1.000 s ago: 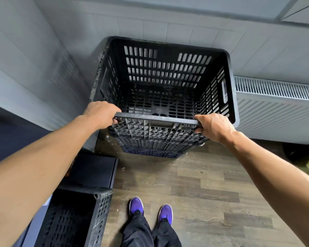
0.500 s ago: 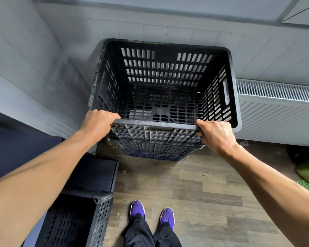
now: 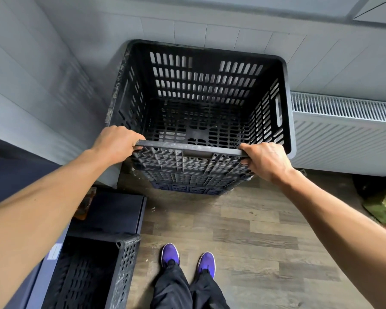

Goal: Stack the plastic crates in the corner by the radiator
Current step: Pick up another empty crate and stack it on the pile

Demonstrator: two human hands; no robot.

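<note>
A black slotted plastic crate sits in the room's corner, on top of other crates whose edges show beneath its near wall, the lowest one bluish. My left hand grips the near rim at its left corner. My right hand grips the same rim at its right corner. The crate is empty inside. Another black crate stands at the lower left, by my left arm.
A white radiator runs along the wall right of the stack. A dark blue cabinet stands at the left. Green and red items lie at the right edge. My purple shoes stand on wood-look flooring.
The crate has sunk slightly and come a little nearer, with both hands still holding its near rim. The view has tilted down a bit.
</note>
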